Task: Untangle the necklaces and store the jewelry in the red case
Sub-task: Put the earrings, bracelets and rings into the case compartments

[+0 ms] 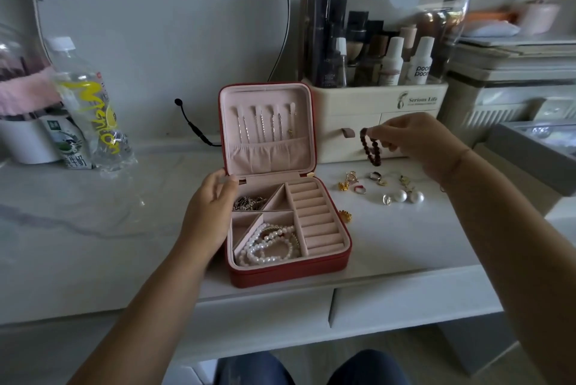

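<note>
Red case (290, 272): left hand (210, 210) grips edge; right hand (417, 141) raised, pinches bead bracelet (372, 149).

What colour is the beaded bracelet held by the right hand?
Dark reddish-brown bracelet; head view.

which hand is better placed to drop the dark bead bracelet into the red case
Right. The right hand pinches the dark bead bracelet in the air, right of the red case; the left hand holds the case's left edge by the hinge.
</note>
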`<state>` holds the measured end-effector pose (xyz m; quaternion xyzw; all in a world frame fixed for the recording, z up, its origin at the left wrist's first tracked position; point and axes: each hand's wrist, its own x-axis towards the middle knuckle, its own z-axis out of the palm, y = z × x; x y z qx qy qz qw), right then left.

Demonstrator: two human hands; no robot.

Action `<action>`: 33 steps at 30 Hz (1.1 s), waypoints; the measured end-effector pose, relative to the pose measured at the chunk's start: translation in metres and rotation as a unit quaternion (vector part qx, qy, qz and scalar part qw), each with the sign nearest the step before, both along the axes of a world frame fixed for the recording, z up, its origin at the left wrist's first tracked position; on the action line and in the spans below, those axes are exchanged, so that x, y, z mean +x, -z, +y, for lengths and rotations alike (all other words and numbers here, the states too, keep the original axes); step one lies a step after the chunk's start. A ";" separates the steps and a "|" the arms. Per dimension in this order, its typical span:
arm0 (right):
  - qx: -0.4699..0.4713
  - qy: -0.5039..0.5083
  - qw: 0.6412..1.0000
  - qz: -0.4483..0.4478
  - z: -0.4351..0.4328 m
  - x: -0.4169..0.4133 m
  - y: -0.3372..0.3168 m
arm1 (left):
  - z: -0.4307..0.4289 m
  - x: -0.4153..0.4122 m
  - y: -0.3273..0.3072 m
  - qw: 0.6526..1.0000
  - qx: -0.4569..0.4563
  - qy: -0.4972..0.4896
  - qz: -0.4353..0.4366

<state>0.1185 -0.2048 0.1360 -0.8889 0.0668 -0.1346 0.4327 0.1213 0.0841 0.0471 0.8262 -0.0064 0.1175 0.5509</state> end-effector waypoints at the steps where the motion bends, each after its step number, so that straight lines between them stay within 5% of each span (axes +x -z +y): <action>1: 0.001 -0.021 1.000 -0.003 0.009 -0.008 -0.005 | -0.001 0.000 0.000 1.000 -0.005 0.000 -0.002; 8: 0.025 -0.236 0.970 0.058 0.083 -0.053 -0.009 | -0.002 -0.001 -0.002 1.000 -0.014 0.000 0.002; 13: -0.019 -0.261 0.961 0.084 0.112 -0.051 0.017 | -0.003 -0.004 -0.004 1.000 -0.008 0.006 -0.003; 19: -0.177 -0.220 0.959 0.026 0.112 -0.048 0.030 | 0.000 0.000 0.000 1.000 -0.019 -0.001 0.002; 22: -0.186 -0.234 0.954 -0.019 0.112 -0.050 0.034 | -0.001 0.000 0.000 1.000 -0.018 -0.002 -0.002; 28: -0.214 -0.384 0.894 -0.089 0.119 -0.076 0.049 | -0.001 0.001 0.000 0.999 -0.032 -0.009 0.002; 33: -0.317 -0.355 0.868 -0.141 0.117 -0.100 0.066 | -0.002 0.003 0.001 1.000 -0.026 -0.005 -0.004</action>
